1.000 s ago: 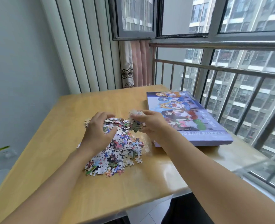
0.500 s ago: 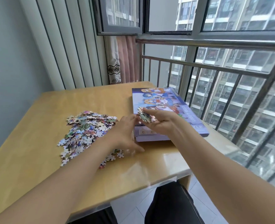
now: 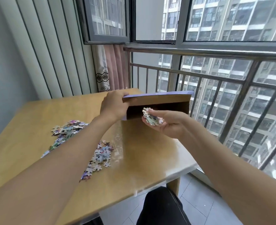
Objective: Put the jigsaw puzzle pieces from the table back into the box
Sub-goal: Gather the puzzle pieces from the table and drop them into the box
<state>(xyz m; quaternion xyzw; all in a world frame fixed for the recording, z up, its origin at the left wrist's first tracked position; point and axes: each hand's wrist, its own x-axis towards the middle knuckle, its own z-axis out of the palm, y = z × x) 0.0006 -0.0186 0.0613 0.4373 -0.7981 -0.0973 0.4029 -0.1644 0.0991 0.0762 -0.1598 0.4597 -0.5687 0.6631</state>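
The surface [image 3: 36,114] across the lower half of the frame looked like pale wood under a glossy coat, smooth enough to throw back window light near its right edge. The box [image 3: 156,99] at centre was cardboard: raw brown and matt inside, with a printed purple skin along its top. The puzzle pieces [image 3: 100,153] at lower left were thin printed card, faintly shiny. The railing [image 3: 215,51] at right was smooth, brushed-looking metal. The curtain [image 3: 113,67] at upper centre was soft pink cloth with a patterned white band. The floor tiles [image 3: 204,203] at bottom right looked matt grey.
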